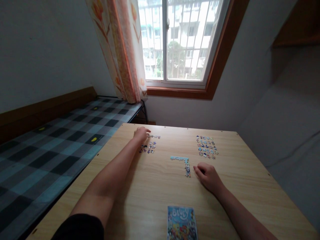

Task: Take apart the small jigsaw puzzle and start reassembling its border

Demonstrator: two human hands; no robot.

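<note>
My left hand (pixel 141 133) reaches far out over the wooden table (pixel 250 186), fingers curled down onto a small group of loose puzzle pieces (pixel 149 146) at the far left; what they pinch is too small to see. My right hand (pixel 208 177) rests on the table with its fingers curled under, just right of an L-shaped joined strip of puzzle pieces (pixel 184 163). A second patch of loose pieces (pixel 206 146) lies at the far right.
A puzzle box or picture card (pixel 181 223) with a blue cartoon print lies at the near edge. A bed with a checked cover (pixel 57 140) stands left of the table. Behind are a curtain (pixel 122 50), a window (pixel 182 40) and grey walls.
</note>
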